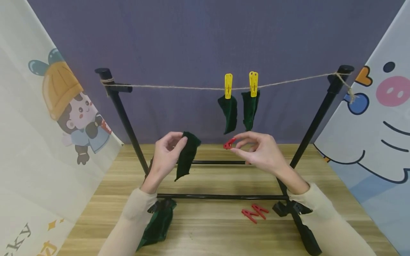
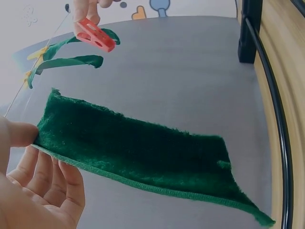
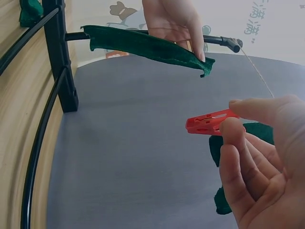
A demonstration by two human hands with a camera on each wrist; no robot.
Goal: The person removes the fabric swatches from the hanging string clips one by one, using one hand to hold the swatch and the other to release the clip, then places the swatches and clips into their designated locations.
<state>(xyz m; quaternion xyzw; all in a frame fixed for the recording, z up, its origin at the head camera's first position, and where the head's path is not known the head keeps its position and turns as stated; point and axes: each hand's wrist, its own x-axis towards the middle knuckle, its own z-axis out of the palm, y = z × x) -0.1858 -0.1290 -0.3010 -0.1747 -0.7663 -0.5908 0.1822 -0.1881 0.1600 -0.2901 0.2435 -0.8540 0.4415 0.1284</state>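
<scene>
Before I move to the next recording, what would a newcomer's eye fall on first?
Two yellow clips stand out first, each fastening a dark green cloth to the string between the black posts. Below the string, the left hand pinches a green strip, and the right hand holds a red clip. Two more red clips lie on the wooden table.

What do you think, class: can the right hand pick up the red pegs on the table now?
Probably not yet: the right hand pinches another red peg. Otherwise the way looks free, as the two pegs lie uncovered on the table.
</scene>
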